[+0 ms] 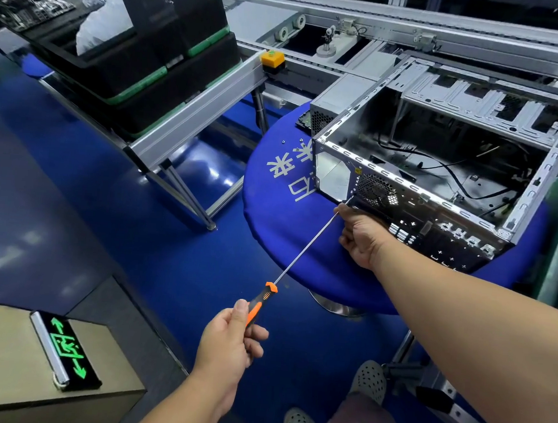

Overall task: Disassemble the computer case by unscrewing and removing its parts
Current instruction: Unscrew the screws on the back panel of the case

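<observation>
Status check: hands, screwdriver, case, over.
Left hand grips screwdriver handle. Right hand steadies the shaft near the tip, against the case rear by the fan grille. Loose screws on the blue pad, nothing blocking.

Left hand [229, 336] grips screwdriver [261, 304], tip at case [438, 176] rear; right hand [361, 237] steadies the shaft.

Computer case [439, 163]: big grey metal box, side open, mostly empty inside, a few black wires left; sits on the round blue counter [272, 191].
Back of case: round fan holes and small port slots, facing the near side.
Screwdriver [304, 249]: long thin silver rod, orange and black handle; tilted, tip touching the case's back corner by the fan holes.
Loose screws [291, 142]: tiny, silver, lying on the blue top just left of the case.
</observation>
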Demonstrator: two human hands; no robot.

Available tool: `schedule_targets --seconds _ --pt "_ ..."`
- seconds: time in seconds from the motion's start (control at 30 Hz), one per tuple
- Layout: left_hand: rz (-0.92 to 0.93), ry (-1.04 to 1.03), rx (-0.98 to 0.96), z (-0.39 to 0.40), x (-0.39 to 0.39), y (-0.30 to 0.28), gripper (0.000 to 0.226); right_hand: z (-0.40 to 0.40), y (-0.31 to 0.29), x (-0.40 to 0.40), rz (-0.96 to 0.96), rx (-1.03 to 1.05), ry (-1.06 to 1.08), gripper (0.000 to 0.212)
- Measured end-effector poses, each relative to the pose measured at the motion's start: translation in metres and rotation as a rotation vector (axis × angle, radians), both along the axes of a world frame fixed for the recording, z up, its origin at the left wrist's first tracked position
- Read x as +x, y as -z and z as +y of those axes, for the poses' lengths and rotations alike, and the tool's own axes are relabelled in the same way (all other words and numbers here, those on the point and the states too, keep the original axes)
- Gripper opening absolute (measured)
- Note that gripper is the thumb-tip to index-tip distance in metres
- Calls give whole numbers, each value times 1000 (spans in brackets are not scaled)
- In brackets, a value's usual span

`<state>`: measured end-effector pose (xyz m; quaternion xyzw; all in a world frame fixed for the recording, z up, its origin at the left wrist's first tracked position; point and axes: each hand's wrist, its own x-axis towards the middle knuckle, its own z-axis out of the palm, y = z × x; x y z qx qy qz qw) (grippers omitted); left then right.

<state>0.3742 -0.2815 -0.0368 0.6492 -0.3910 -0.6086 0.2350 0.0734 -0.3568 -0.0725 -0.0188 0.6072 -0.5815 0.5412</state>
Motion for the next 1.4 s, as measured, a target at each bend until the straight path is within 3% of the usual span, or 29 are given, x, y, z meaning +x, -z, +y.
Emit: schedule_targets --seconds 0.2,0.37,0.53,0.77,1.2,1.4 --pt "109 -91 200 -2 -3 -1 71 -3 -1 -1 21 30 -16 8" --pt "132 -79 109 -2 -4 0 47 -7 -1 -1 46 68 -12 20" --pt "-15 12 -92 -4 -3 2 16 -10 0 -1 46 84 -7 21" --pt "-191 56 -261 -6 1 8 29 -13 4 -3 36 107 5 15" --pt "-258 30 -308 -8 2 11 33 -22 15 -6 33 149 21 33" --pt "-177 16 -283 -6 3 11 9 -23 14 -4 74 156 56 52"
